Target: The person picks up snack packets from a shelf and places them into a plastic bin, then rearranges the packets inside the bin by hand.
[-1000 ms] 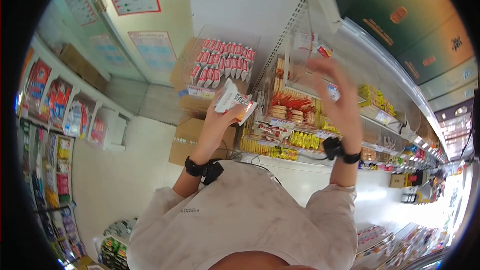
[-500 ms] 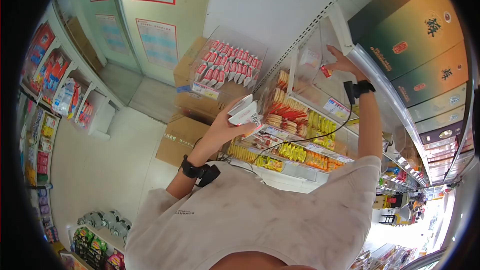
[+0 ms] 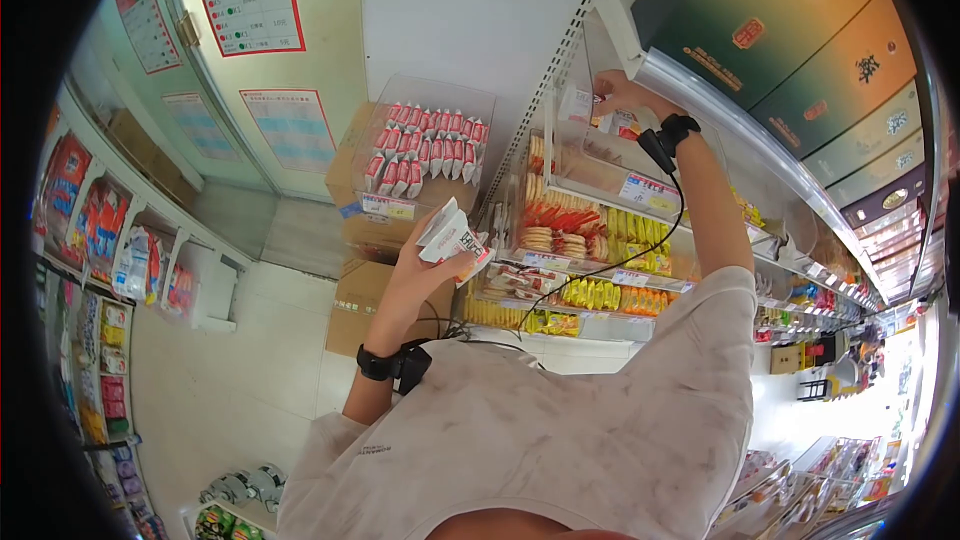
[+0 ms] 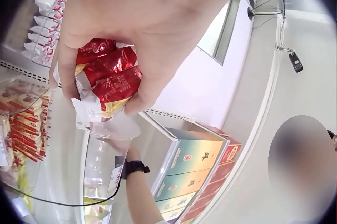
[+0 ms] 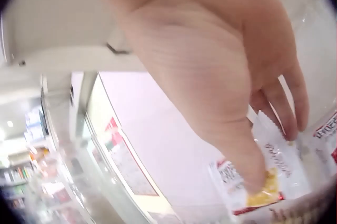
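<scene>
My left hand [image 3: 408, 285] grips a small stack of wrapped snack packets [image 3: 462, 242], white on one side in the head view. In the left wrist view the snack packets [image 4: 113, 71] show shiny red wrappers with white crimped ends between thumb and fingers. My right hand [image 3: 632, 96] reaches into a clear plastic bin [image 3: 582, 168] on the upper shelf. There, in the right wrist view, its thumb and fingers pinch a white snack packet [image 5: 287, 167] with red and yellow print. Another white packet [image 5: 322, 153] lies beside the fingers.
Below are bins of red-wrapped crackers [image 3: 560, 215] and yellow packets [image 3: 640, 240]. Rows of red-and-white packets [image 3: 430, 155] fill a clear bin on cardboard boxes [image 3: 360, 305]. Green-and-orange gift boxes [image 3: 745, 35] stand above the right arm. A black cable [image 3: 677, 225] hangs from the right wrist.
My right hand has gone from in front of the shelf into the upper clear bin and now pinches a packet there. The left hand keeps its snack packets throughout.
</scene>
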Action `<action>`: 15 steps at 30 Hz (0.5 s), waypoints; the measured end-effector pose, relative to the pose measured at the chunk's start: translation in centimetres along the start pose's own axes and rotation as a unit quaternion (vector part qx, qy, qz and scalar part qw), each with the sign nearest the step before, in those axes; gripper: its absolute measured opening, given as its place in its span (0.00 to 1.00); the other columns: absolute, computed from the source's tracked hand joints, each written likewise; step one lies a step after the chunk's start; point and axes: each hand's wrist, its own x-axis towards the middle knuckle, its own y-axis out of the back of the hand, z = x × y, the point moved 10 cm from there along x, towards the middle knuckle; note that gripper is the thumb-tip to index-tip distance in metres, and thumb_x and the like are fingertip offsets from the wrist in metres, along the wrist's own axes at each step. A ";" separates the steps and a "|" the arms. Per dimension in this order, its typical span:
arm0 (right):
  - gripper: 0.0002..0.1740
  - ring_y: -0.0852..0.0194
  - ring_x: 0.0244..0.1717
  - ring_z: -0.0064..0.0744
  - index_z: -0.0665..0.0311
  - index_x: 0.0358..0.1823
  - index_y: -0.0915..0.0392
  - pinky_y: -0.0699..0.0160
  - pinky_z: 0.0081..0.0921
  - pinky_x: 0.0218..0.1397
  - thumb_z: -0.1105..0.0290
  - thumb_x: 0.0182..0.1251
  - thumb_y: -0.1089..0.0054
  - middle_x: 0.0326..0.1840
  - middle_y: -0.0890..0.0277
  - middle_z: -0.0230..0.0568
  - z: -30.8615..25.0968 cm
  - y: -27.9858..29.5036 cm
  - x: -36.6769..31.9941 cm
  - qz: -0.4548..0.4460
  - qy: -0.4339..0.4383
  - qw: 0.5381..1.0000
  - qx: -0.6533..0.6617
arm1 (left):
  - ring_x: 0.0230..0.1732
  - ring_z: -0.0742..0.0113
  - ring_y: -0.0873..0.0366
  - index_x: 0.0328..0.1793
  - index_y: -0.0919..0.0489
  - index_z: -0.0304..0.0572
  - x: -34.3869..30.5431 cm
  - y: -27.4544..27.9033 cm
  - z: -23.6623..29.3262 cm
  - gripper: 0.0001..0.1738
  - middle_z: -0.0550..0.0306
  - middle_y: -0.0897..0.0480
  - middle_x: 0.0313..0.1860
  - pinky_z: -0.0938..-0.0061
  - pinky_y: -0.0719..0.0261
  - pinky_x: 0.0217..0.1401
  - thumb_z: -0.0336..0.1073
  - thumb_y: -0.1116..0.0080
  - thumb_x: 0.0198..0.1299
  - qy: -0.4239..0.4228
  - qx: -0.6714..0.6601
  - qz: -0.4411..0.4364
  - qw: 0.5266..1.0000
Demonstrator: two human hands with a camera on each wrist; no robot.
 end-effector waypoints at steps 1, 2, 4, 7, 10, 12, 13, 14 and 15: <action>0.36 0.23 0.54 0.38 0.59 0.65 0.27 0.24 0.35 0.57 0.54 0.57 0.25 0.56 0.21 0.51 -0.3 0.8 -0.7 0.024 -0.001 0.999 -0.021 | 0.61 0.67 0.20 0.82 0.38 0.38 0.1 0.0 -0.1 0.46 0.53 0.20 0.62 0.71 0.20 0.64 0.30 0.26 0.59 -0.002 0.005 0.000 1.000; 0.36 0.23 0.55 0.39 0.59 0.65 0.27 0.24 0.35 0.58 0.54 0.58 0.25 0.57 0.21 0.52 -0.5 1.4 -1.5 0.043 -0.010 0.999 -0.031 | 0.61 0.67 0.19 0.81 0.38 0.38 0.3 -0.1 -0.1 0.46 0.52 0.19 0.62 0.70 0.20 0.63 0.30 0.26 0.59 -0.004 0.008 0.002 1.000; 0.35 0.23 0.56 0.41 0.59 0.65 0.26 0.25 0.37 0.59 0.54 0.59 0.26 0.58 0.22 0.52 -0.3 2.4 -3.6 0.071 -0.033 0.997 -0.029 | 0.60 0.67 0.19 0.81 0.38 0.38 0.7 0.0 -0.2 0.45 0.52 0.19 0.62 0.71 0.19 0.61 0.30 0.27 0.60 -0.007 -0.005 0.011 1.000; 0.34 0.23 0.57 0.44 0.58 0.65 0.26 0.26 0.39 0.61 0.55 0.60 0.27 0.59 0.22 0.53 -0.5 3.7 -7.4 0.131 -0.041 0.990 -0.025 | 0.59 0.67 0.18 0.81 0.38 0.38 1.2 0.4 -0.4 0.43 0.52 0.19 0.61 0.72 0.17 0.57 0.30 0.28 0.61 -0.011 -0.055 0.045 0.997; 0.28 0.23 0.60 0.50 0.59 0.65 0.26 0.26 0.39 0.62 0.59 0.67 0.31 0.64 0.24 0.55 -3.1 4.3 -13.2 0.268 0.065 0.959 -0.060 | 0.56 0.69 0.18 0.81 0.37 0.41 1.6 1.4 -0.2 0.41 0.55 0.18 0.59 0.75 0.17 0.53 0.31 0.30 0.64 -0.025 -0.090 0.085 0.992; 0.23 0.26 0.64 0.60 0.63 0.65 0.25 0.24 0.44 0.62 0.64 0.71 0.36 0.61 0.22 0.59 -6.5 5.5 -18.3 0.296 0.031 0.954 0.031 | 0.56 0.69 0.17 0.81 0.38 0.42 2.0 1.9 -0.2 0.41 0.56 0.19 0.58 0.76 0.17 0.53 0.31 0.31 0.64 -0.035 -0.092 0.110 0.989; 0.22 0.25 0.64 0.60 0.64 0.64 0.25 0.24 0.44 0.61 0.66 0.71 0.37 0.61 0.22 0.58 -7.7 5.8 -20.2 0.320 0.027 0.946 0.050 | 0.57 0.70 0.18 0.80 0.38 0.43 2.1 1.9 -0.2 0.39 0.57 0.19 0.58 0.76 0.17 0.54 0.32 0.31 0.65 -0.034 -0.090 0.115 0.989; 0.21 0.25 0.63 0.60 0.64 0.64 0.25 0.24 0.43 0.60 0.69 0.72 0.37 0.60 0.22 0.57 -8.6 5.7 -21.8 0.344 0.021 0.936 0.071 | 0.57 0.70 0.18 0.79 0.37 0.43 2.4 1.8 -0.4 0.39 0.57 0.19 0.58 0.76 0.17 0.54 0.33 0.31 0.66 -0.033 -0.096 0.109 0.989; 0.21 0.24 0.62 0.59 0.65 0.64 0.26 0.24 0.43 0.59 0.71 0.72 0.38 0.60 0.22 0.56 -9.2 5.3 -23.3 0.367 0.012 0.926 0.093 | 0.57 0.70 0.18 0.79 0.37 0.43 2.7 1.8 -0.7 0.38 0.57 0.19 0.59 0.76 0.17 0.54 0.34 0.31 0.66 -0.030 -0.101 0.102 0.989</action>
